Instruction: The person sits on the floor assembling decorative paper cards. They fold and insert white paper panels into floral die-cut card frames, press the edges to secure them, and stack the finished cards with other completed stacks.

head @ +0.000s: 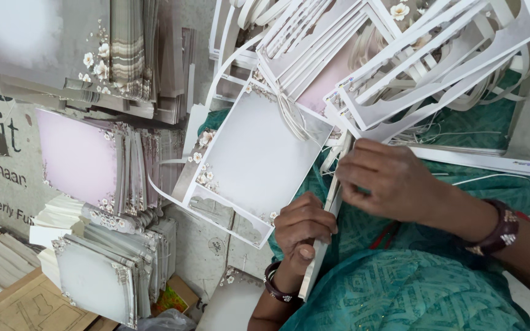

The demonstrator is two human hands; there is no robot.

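Both hands [305,230] [383,181] grip pale floral card sheet [256,156]

A grey cardboard carton [1,165] with dark printed lettering is seen at the left edge, behind the card stacks. Flat brown cardboard [32,306] with line drawings is laid at the lower left corner. No screens are shown.

Single head view, looking steeply down, close over lap; card stacks [102,184] at left edge.
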